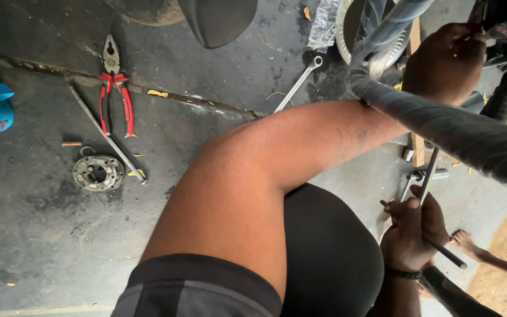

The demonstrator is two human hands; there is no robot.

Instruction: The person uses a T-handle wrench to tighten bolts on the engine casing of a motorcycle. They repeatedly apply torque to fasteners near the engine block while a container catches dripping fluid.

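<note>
My right hand (409,235) is clamped round a thin metal rod (428,176) at about 4 o'clock, holding it upright, I judge to steady it. My left hand (444,61) at 1 o'clock is closed on a dark part beside the wrapped frame tube (441,126) — bracing it, it seems. On the floor (42,235) at 9 o'clock lie red pliers (115,97), a long bar (107,138) and a metal flange (97,172); a spanner (297,85) lies at 12 o'clock — all within reach.
</note>
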